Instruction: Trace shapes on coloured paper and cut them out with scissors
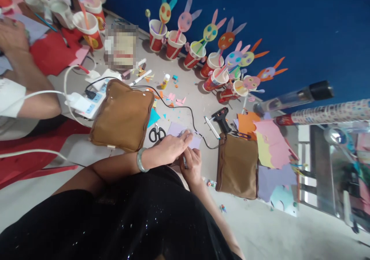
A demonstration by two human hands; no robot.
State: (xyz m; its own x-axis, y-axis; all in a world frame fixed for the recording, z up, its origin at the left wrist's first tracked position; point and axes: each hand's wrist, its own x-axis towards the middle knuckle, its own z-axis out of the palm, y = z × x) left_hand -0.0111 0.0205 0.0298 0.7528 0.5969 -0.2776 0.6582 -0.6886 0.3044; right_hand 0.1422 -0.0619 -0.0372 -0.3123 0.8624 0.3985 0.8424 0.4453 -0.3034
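My left hand (172, 147), with a pale green bangle at its wrist, lies over a sheet of lilac paper (175, 129). Its fingers are together and press a small round pale piece (187, 131) against the sheet. Close below, my right hand (192, 162) is closed around a slim, dark and silvery pen-like thing (185, 162), whose tip is hidden by the left hand. Black-handled scissors (157, 133) rest left of the paper. A black glue gun (222, 119) stands to the right, its cord running past the sheet.
Two brown cushions (123, 115) (238, 166) flank my hands. Red cups (175, 50) with paper rabbits line the blue wall. A glue stick (165, 81) and paper scraps lie ahead. A power strip (94, 104) is at left, near a co-worker's arm (31, 71). Coloured paper (273, 140) lies right.
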